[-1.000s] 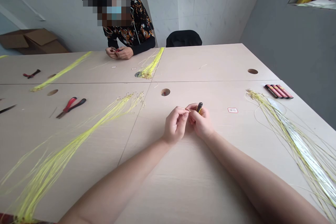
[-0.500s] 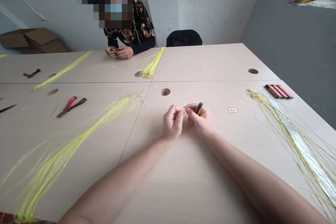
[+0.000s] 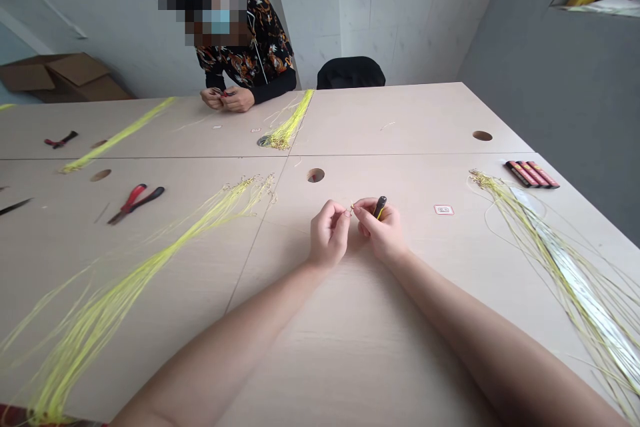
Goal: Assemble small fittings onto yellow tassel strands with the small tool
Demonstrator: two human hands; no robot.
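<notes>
Near the middle of the table, my left hand (image 3: 330, 233) pinches a tiny gold-coloured piece (image 3: 352, 207) between thumb and forefinger. My right hand (image 3: 383, 230) meets it from the right, its fingertips on the same piece, while a black and yellow pen-like tool (image 3: 381, 206) is held in its fingers. The exact shape of the small piece is too small to tell. Left of my hands lies a long bundle of yellow strands (image 3: 170, 250) with small metal ends. Another yellow bundle (image 3: 535, 230) lies to the right, partly over a shiny clear strip.
Red-and-black pliers (image 3: 134, 203) lie at the left. A pack of red cylinders (image 3: 532, 174) and a small label (image 3: 443, 210) are on the right. Table holes include one (image 3: 315, 175) beyond my hands. Across the table (image 3: 425, 113), a masked person (image 3: 270, 40) works beside more yellow bundles.
The person across the table has shifted their head slightly. My hands have stayed in nearly the same place, with only a slight movement at the fingertips.
</notes>
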